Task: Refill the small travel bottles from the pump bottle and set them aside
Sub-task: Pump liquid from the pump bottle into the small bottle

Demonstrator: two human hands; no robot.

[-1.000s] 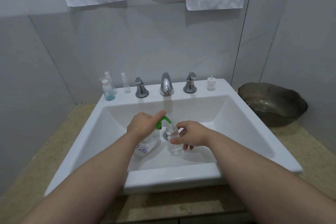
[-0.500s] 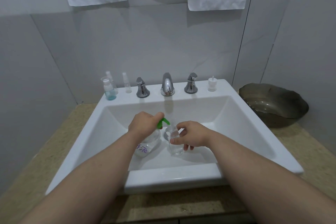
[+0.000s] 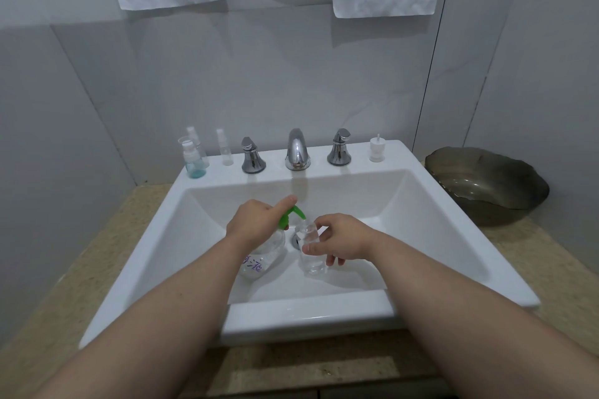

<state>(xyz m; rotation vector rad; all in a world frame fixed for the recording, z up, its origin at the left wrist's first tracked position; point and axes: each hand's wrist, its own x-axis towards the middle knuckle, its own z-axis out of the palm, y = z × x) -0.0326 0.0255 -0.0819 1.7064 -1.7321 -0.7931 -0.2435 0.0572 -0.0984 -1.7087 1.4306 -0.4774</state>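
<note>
You are reaching both bare forearms forward into the sink (image 3: 324,311), and your hands are meeting just above the drain (image 3: 295,239). Your left hand (image 3: 256,220) is wrapping around the neck of the pump bottle (image 3: 270,249), with the index finger lying stretched out on top of the green pump head (image 3: 291,215). The pump bottle is leaning with its base toward you, low in the basin. Its white label (image 3: 254,266) is carrying purple handwritten characters that are too small to read with certainty.

Your right hand (image 3: 343,241) is pinching the small bottle (image 3: 309,257) between the thumb on the near side and curled fingers behind. It is holding the clear bottle roughly upright, with the mouth sitting just under the nozzle tip.

On the sink's back ledge, spare bottles (image 3: 194,159) are standing left of the faucet (image 3: 297,151), one holding blue liquid, and a white cap (image 3: 376,150) is standing at the right. A dark bowl (image 3: 486,185) is sitting on the counter (image 3: 557,262).
</note>
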